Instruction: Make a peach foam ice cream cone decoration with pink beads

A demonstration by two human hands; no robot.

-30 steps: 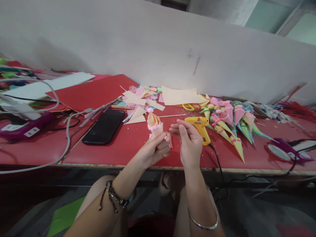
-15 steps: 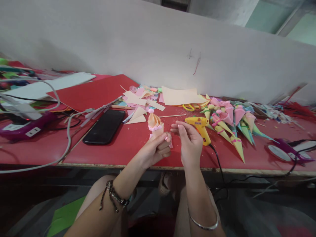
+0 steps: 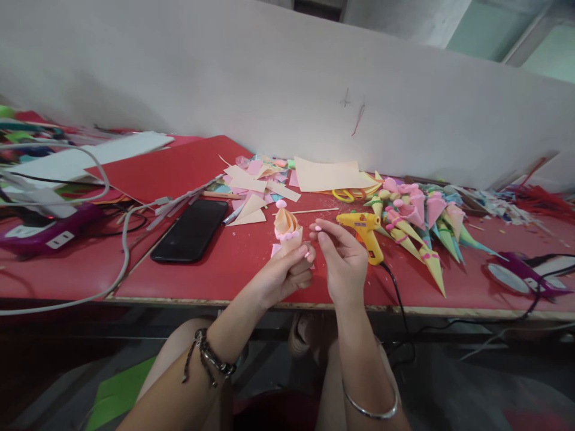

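Observation:
My left hand (image 3: 290,272) is closed around a craft ice cream cone (image 3: 287,230), held upright above the red table. The cone has a peach swirl, a ring of pink beads at its rim and a pink ball on top. Beside it, the thumb and forefinger of my right hand (image 3: 344,254) are pinched on a small pink ball (image 3: 318,228). That hand is apart from the cone. A pink spot also shows at my left fingertips; I cannot tell what it is. A yellow glue gun (image 3: 366,230) lies just right of my right hand.
Finished paper cones (image 3: 415,215) are heaped at the right. A black phone (image 3: 191,230) and paper scraps (image 3: 251,179) lie on the left and at the back. Purple power strips (image 3: 54,230) with cables stand at both sides. A wall (image 3: 269,90) rises behind the red table (image 3: 251,281).
My left hand has turned the cone slightly, so its top has shifted right and down. The fingertips of my right hand have come together, and the pink ball shows between them.

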